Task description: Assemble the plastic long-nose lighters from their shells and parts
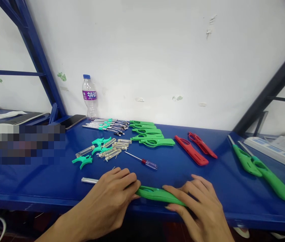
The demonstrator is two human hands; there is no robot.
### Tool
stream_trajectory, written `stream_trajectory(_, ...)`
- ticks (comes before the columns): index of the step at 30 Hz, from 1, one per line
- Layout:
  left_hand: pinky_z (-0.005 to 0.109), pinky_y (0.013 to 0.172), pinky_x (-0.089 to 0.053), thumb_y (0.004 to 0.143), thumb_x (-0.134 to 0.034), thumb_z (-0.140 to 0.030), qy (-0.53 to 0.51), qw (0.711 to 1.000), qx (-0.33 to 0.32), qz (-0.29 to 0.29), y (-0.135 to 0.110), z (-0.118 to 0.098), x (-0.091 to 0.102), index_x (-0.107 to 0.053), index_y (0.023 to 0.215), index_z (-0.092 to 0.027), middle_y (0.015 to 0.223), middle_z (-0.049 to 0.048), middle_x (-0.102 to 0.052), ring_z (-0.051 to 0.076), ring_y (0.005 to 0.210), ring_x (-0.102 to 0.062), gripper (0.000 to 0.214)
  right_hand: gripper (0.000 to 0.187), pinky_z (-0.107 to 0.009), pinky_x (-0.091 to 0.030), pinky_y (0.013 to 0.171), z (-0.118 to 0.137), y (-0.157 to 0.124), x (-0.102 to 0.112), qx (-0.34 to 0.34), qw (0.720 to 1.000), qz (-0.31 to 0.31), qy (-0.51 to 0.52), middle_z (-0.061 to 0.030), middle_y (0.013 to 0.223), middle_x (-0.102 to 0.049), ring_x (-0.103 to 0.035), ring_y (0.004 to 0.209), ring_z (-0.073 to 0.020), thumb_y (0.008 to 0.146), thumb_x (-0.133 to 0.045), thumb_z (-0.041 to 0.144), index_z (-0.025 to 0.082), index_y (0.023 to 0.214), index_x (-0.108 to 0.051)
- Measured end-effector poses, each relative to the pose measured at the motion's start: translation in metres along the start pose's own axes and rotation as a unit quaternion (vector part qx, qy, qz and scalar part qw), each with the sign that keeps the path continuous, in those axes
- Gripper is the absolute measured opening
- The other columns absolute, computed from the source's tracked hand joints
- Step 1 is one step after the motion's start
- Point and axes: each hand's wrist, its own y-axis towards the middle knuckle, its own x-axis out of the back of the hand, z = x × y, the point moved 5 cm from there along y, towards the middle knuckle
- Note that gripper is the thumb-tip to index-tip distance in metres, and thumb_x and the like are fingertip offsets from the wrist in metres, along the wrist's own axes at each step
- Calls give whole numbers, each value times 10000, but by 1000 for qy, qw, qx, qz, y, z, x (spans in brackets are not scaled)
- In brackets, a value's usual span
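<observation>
A green long-necked lighter (154, 194) lies across the near edge of the blue table, its metal tube pointing left. My left hand (113, 196) is closed round the neck end, covering where tube and body meet. At the handle end, my right hand (198, 201) pinches the green body between thumb and fingers. Just beyond my hands lies a screwdriver (150, 164) with a clear and red handle. To its left are clear lighter fuel tanks (113, 154) and teal trigger pieces (83, 161).
Metal tubes with wires (104, 125) and green shell halves (156, 142) lie near the wall. Red shells (191, 150) are right of centre. Two green lighters (271, 176) lie far right by a power strip (276, 153). A bottle (90, 97) and phone (74, 121) stand and lie back left.
</observation>
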Motion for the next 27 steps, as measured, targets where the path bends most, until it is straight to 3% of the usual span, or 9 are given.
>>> stream_trajectory(8, 393, 736, -517, 1056, -425, -86, 42, 999, -8, -16, -1, 0, 2, -621, 1159, -171, 1019, 73, -701, 247, 831, -664, 237, 184, -403, -420, 963, 3, 3, 0, -23, 999, -22, 10, 23, 850, -673, -662, 778, -186, 1065, -653, 349, 265, 1214, -722)
stream_trajectory(15, 412, 791, -527, 1099, -385, -118, 54, 997, -9, -50, -2, -1, 1, -609, 1208, -168, 980, 56, -729, 243, 824, -703, 254, 249, -409, -410, 986, 10, 7, 4, -12, 998, -20, -51, -17, 1001, -753, -715, 901, -216, 1105, -563, 392, 248, 1258, -695)
stream_trajectory(18, 426, 838, -531, 1106, -394, -136, 50, 997, -12, -63, -5, -1, -3, -613, 1233, -170, 998, 54, -732, 247, 860, -710, 255, 294, -406, -425, 907, 20, 13, -3, -6, 997, 10, -78, -22, 1020, -773, -710, 901, -230, 1118, -526, 427, 250, 1283, -692)
stream_trajectory(27, 451, 810, -546, 1074, -433, -100, 50, 997, -29, -56, -7, 1, -7, -617, 1282, -143, 981, 75, -712, 260, 862, -679, 281, 255, -353, -425, 663, 28, 26, -15, -8, 999, -32, 2, -31, 949, -781, -657, 758, -199, 1120, -487, 250, 209, 1198, -726)
